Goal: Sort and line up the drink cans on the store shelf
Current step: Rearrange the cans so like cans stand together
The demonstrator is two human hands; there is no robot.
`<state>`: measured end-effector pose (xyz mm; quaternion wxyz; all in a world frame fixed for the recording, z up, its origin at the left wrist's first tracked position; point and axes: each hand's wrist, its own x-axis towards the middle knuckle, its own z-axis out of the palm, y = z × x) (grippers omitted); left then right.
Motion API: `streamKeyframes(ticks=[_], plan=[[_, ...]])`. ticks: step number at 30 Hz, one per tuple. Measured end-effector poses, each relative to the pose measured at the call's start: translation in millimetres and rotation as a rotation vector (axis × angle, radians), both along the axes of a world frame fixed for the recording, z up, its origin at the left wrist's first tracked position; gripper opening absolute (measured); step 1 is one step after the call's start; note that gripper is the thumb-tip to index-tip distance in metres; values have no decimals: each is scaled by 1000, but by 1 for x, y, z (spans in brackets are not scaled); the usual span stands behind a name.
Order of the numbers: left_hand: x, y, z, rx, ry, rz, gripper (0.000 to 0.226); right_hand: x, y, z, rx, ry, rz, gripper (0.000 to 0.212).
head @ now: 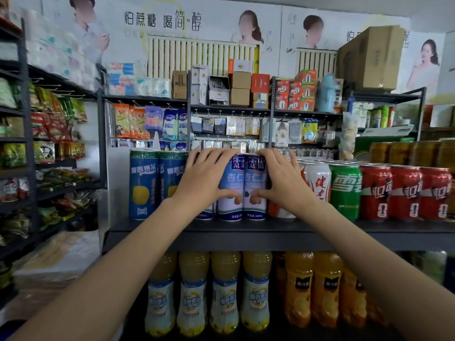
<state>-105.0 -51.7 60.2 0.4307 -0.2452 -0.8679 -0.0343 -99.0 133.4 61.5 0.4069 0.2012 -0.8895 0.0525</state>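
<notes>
Two blue-and-white almond-drink cans (242, 175) stand side by side at the front of the dark shelf (246, 228). My left hand (204, 178) wraps the left side of this pair, thumb across the front low down. My right hand (283, 180) wraps the right side the same way. A third almond can is mostly hidden behind my left hand. Two tall blue pear-drink cans (145, 185) stand to the left. A white-and-red can (317, 183), a green can (346, 190) and three red cola cans (406, 193) line the right.
Gold cans (406, 152) stand behind the red ones at the back right. Juice bottles (226, 291) fill the shelf below. Snack racks (49, 143) stand close on the left. Hanging goods and boxes fill the far shelving (229, 119).
</notes>
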Motion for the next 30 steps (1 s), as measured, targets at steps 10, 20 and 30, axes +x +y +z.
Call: streamKeyframes(ticks=[10, 20, 30], plan=[[1, -7, 6, -16, -32, -18, 98, -1, 8, 7, 8, -52, 28, 85], [6, -23, 2, 36, 33, -21, 99, 13, -18, 8, 32, 69, 101, 90], [1, -47, 1, -12, 34, 33, 84, 2, -50, -4, 150, 129, -13, 78]])
